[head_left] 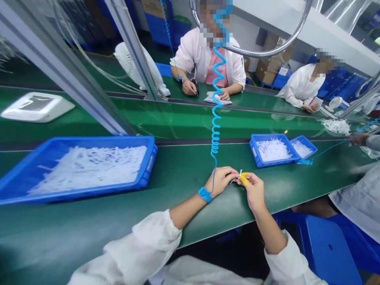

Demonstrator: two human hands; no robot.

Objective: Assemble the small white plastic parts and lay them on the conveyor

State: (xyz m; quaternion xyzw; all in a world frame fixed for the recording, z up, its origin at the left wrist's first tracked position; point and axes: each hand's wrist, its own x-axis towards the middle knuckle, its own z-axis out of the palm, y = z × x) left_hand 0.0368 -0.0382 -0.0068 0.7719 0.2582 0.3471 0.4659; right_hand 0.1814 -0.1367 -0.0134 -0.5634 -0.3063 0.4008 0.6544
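Observation:
My left hand [221, 180] and my right hand [253, 190] meet over the green table [184, 178], fingers pinched together on a small white plastic part [240, 174]. My right fingers wear yellow finger cots [244, 179]. A blue wrist strap [204, 194] sits on my left wrist, and its coiled blue cord [216, 118] rises upward. A large blue tray [74, 168] filled with white plastic parts lies to the left of my hands.
Two smaller blue trays [271, 149] of white parts stand at the right. A conveyor belt [192, 118] runs across the middle. Two people in white coats sit opposite. Another person's sleeve [359, 202] is at my right, beside a blue chair [323, 249]. A white device [35, 107] sits far left.

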